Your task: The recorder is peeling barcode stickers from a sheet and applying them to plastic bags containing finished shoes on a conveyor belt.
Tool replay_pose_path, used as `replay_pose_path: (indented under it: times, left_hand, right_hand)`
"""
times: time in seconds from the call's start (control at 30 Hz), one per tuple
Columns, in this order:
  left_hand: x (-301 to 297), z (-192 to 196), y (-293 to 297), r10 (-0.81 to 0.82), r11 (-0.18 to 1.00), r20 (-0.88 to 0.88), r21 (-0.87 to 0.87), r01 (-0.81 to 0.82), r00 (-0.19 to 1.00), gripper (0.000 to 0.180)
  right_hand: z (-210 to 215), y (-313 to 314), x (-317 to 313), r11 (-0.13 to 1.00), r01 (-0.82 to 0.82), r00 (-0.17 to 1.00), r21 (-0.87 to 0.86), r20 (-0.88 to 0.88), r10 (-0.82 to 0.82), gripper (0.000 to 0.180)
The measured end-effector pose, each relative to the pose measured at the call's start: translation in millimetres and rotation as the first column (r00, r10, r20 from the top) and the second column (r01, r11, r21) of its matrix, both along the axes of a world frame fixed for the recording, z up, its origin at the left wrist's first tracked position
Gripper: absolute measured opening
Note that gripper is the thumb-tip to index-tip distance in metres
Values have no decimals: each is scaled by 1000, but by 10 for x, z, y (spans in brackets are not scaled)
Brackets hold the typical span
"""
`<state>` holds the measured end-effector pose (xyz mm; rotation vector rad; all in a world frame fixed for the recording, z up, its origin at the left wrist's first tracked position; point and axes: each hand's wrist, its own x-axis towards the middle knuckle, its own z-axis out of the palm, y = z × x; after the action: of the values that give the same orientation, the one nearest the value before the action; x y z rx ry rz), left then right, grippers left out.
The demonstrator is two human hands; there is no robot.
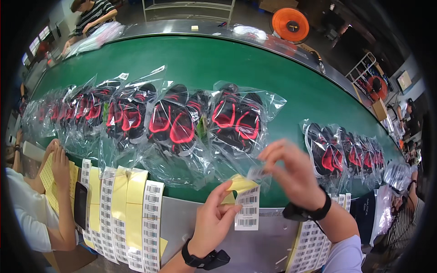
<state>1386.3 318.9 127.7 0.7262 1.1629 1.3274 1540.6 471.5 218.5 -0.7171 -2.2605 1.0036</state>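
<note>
My left hand [214,217] is closed on a short strip of barcode labels [248,210]. Its yellow backing curls over at the top. My right hand [291,169], blurred by motion, is raised just to the right, with a smeared whitish barcode label [257,173] at its fingertips. Past both hands, a clear plastic bag [239,119] lies on the green conveyor belt [191,59] with a pair of black shoes trimmed in red. The bag's lower edge runs close to the strip. Other bagged shoes [175,120] lie to its left, overlapping.
More bagged shoes [325,150] lie on the right. Barcode sheets [151,218] hang over the near metal edge beside a dark phone [80,204]; further sheets [307,243] hang below my right arm. Co-workers are at the left [59,182], far left [95,16] and right. An orange fan [290,25] stands beyond.
</note>
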Motion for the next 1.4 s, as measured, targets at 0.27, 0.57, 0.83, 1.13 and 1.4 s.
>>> replay_pose_path:
  times: [0.27, 0.57, 0.83, 1.13, 1.4]
  left_hand:
    - [256, -87, 32, -106, 988, -156, 92, 122, 982, 58]
    - [304, -16, 15, -274, 962, -66, -33, 273, 959, 64]
    - [434, 12, -15, -361, 931, 78, 86, 354, 929, 64]
    - [556, -3, -9, -375, 919, -52, 114, 378, 926, 57]
    - [717, -76, 71, -158, 983, 154, 121, 140, 975, 37]
  right_hand:
    - [-265, 1854, 479, 822, 494, 834, -283, -110, -540, 11]
    - [-850, 2379, 389, 679, 614, 787, -402, 242, -568, 8]
    - [-766, 2057, 495, 653, 640, 762, -404, 230, -605, 58]
    - [-752, 1266, 3196, 656, 749, 644, 92, 132, -754, 48]
    - [-1009, 960, 2409, 712, 703, 708, 11, 86, -701, 65]
